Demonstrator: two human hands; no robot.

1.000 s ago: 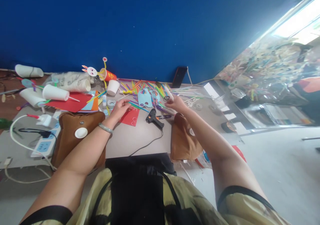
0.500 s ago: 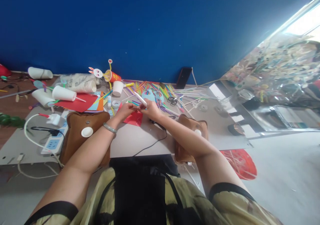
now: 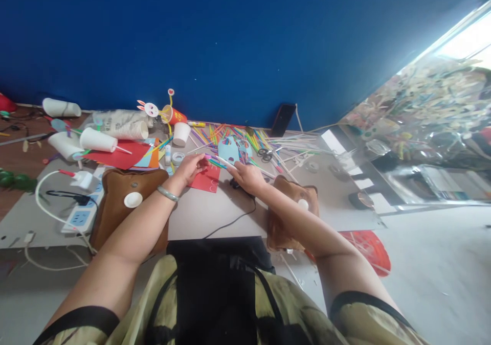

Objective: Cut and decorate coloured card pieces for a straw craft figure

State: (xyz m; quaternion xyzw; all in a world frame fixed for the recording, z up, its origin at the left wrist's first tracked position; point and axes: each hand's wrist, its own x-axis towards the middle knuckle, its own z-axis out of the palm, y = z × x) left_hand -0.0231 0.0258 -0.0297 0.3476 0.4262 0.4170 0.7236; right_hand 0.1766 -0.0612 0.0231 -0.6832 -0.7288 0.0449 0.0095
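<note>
On the desk [image 3: 207, 217], a brown plush pad [image 3: 109, 197] lay at ten o'clock from the wearer and a second plush pad [image 3: 279, 231] at one o'clock, each below a forearm, apparently as an arm support. At eleven o'clock, the left hand [image 3: 191, 171] had its fingers narrowed on a small pink piece [image 3: 207, 156], possibly a cap; blur prevented confirmation. At twelve o'clock, red paper [image 3: 205, 180] lay between the hands, presumably kept within reach. The right hand's [image 3: 249, 177] fingers were closed round one end of a white pen [image 3: 225, 161], seemingly to leave the other end free; its barrel appeared slim, straight and plain, slanting toward ten o'clock. Beyond it lay pale blue cut paper [image 3: 226, 150], with openings, among loose coloured straws [image 3: 255, 143].
</note>
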